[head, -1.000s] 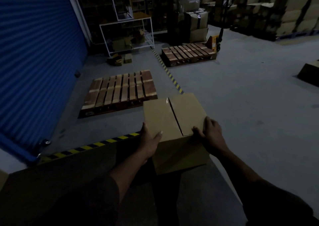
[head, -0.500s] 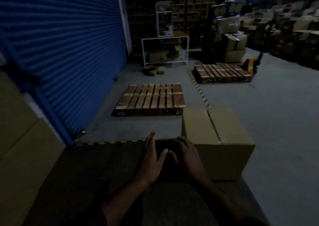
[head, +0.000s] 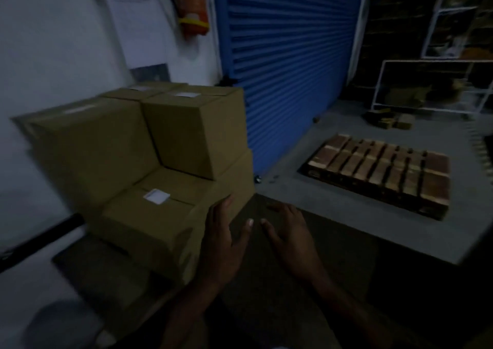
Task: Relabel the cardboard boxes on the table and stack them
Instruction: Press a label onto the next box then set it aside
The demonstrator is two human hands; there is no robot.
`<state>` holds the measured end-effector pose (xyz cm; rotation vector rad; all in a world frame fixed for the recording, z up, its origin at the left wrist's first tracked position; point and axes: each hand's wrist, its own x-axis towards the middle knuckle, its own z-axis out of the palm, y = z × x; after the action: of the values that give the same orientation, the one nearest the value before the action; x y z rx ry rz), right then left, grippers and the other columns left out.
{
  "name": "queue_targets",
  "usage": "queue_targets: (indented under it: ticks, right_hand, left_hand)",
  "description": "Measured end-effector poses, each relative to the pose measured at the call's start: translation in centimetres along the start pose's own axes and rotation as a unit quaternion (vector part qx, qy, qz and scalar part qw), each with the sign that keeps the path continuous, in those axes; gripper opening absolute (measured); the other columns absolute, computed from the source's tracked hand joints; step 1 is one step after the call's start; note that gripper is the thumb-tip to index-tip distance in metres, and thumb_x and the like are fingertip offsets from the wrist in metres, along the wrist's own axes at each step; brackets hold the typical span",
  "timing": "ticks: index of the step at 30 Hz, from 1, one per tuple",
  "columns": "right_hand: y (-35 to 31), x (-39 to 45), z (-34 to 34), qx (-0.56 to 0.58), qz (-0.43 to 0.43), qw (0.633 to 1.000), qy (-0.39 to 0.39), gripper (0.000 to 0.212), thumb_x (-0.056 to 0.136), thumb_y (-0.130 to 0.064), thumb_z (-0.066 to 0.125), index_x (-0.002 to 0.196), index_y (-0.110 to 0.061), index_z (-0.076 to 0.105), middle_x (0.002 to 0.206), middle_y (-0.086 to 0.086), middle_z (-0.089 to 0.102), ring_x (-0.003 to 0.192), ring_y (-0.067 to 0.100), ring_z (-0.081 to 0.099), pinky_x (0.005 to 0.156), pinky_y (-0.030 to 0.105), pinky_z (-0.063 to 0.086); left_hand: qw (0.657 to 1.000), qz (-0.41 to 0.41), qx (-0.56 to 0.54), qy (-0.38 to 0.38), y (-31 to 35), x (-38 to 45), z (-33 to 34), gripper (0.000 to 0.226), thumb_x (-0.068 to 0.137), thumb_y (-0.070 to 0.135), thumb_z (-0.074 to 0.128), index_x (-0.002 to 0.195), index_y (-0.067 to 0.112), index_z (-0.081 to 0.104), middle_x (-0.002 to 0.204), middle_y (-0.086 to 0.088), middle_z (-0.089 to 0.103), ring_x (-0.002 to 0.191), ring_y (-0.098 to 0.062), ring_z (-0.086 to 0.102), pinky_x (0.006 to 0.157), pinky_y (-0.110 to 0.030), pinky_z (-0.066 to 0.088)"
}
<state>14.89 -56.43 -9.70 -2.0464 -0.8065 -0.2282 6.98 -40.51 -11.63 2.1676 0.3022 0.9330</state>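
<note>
Several brown cardboard boxes stand stacked on the dark table point(head: 280, 282) at the left. The nearest low box point(head: 149, 223) carries a white label point(head: 156, 196) on its top. A higher box point(head: 192, 132) sits behind it, also with a white label point(head: 186, 95). A taller box point(head: 90, 151) stands at the far left. My left hand point(head: 222, 239) is spread open beside the right face of the low box, close to it or just touching. My right hand point(head: 289, 235) hovers open over the bare table, holding nothing.
A blue roller shutter point(head: 288, 41) rises behind the boxes. A wooden pallet point(head: 381, 172) lies on the grey floor to the right, with a white metal rack point(head: 432, 87) beyond it. A red fire extinguisher point(head: 190, 4) hangs on the white wall.
Both hands let go of the single box at the table's right end. My view swung left to the stacked boxes, and my open hands moved left with it.
</note>
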Motion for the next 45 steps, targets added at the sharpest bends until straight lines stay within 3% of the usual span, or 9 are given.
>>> queue_targets:
  ticks: [6,8,11,16,21,28,34,40,45]
  right_hand:
    - [-6.5,5.1,8.6,0.007,-0.020,1.000,-0.018,0.040,0.098,-0.044,0.060,0.133,-0.024,0.057,0.135,-0.009,0.053,0.118,0.005,0.052,0.101,0.029,0.046]
    - [-7.9,6.5,12.1,0.005,-0.010,0.999,-0.032,0.040,0.098,-0.043,0.062,0.133,-0.024,0.058,0.134,-0.008,0.054,0.120,0.009,0.053,0.100,0.031,0.047]
    - [-9.3,8.3,17.1,-0.007,0.010,0.998,-0.060,0.041,0.098,-0.042,0.062,0.136,-0.026,0.055,0.138,-0.009,0.051,0.116,0.014,0.056,0.098,0.034,0.049]
    - [-9.7,8.9,22.7,-0.038,0.113,0.989,-0.088,0.040,0.099,-0.038,0.060,0.135,-0.022,0.055,0.144,0.000,0.047,0.130,0.017,0.047,0.104,0.032,0.043]
    - [-9.1,8.0,25.5,-0.062,0.224,0.969,-0.090,0.052,0.098,-0.033,0.063,0.144,-0.017,0.044,0.153,0.007,0.038,0.139,0.024,0.041,0.113,0.039,0.040]
    - [-8.1,7.3,26.9,-0.004,0.302,0.949,-0.089,0.066,0.093,-0.045,0.066,0.149,-0.025,0.036,0.148,0.000,0.047,0.129,0.020,0.054,0.106,0.044,0.049]
    - [-8.1,6.1,25.2,-0.026,0.290,0.951,-0.101,0.048,0.096,-0.042,0.063,0.139,-0.024,0.049,0.136,-0.006,0.054,0.121,0.015,0.056,0.106,0.040,0.047]
    - [-7.9,1.3,20.7,-0.005,0.304,0.951,-0.052,0.085,0.083,-0.062,0.069,0.152,-0.030,0.031,0.150,-0.002,0.045,0.131,0.020,0.052,0.105,0.047,0.049]
    - [-7.8,-4.7,15.5,-0.015,0.303,0.953,-0.003,0.088,0.085,-0.060,0.069,0.155,-0.029,0.027,0.155,-0.003,0.041,0.135,0.018,0.046,0.106,0.040,0.044]
  left_hand:
    - [0.997,-0.033,0.002,0.068,-7.9,4.4,-8.7,0.061,0.096,0.039,0.071,0.151,0.031,0.044,0.146,0.020,0.042,0.135,0.002,0.044,0.106,-0.017,0.037]
    - [0.996,-0.056,-0.002,0.062,-11.8,5.9,-11.5,0.068,0.094,0.050,0.069,0.153,0.030,0.043,0.147,0.015,0.043,0.136,-0.007,0.047,0.107,-0.029,0.042]
    - [0.993,-0.110,0.005,0.046,-17.6,8.5,-14.9,0.074,0.094,0.057,0.067,0.155,0.027,0.038,0.150,0.004,0.045,0.135,-0.013,0.046,0.103,-0.031,0.042]
    - [0.970,-0.217,0.106,0.019,-28.0,11.5,-18.4,0.078,0.093,0.052,0.063,0.158,0.026,0.031,0.160,-0.006,0.036,0.143,-0.030,0.041,0.112,-0.054,0.044]
    - [0.941,-0.285,0.178,-0.048,-33.9,11.6,-18.6,0.087,0.087,0.068,0.053,0.156,0.023,0.027,0.159,-0.011,0.034,0.142,-0.036,0.041,0.110,-0.057,0.045]
    - [0.947,-0.282,0.154,-0.017,-32.9,10.2,-18.3,0.065,0.092,0.051,0.067,0.145,0.017,0.048,0.147,-0.013,0.048,0.132,-0.036,0.047,0.104,-0.052,0.044]
    - [0.931,-0.342,0.095,-0.088,-31.5,8.8,-18.7,0.068,0.097,0.068,0.054,0.147,0.022,0.055,0.142,-0.010,0.060,0.125,-0.033,0.059,0.104,-0.049,0.048]
    - [0.948,-0.303,0.087,-0.055,-25.2,5.6,-17.4,0.063,0.097,0.066,0.056,0.145,0.025,0.055,0.137,-0.006,0.061,0.118,-0.029,0.061,0.094,-0.044,0.047]
    - [0.962,-0.253,0.090,-0.053,-20.4,2.6,-15.7,0.061,0.092,0.073,0.054,0.136,0.031,0.059,0.129,-0.002,0.063,0.112,-0.026,0.062,0.094,-0.045,0.051]
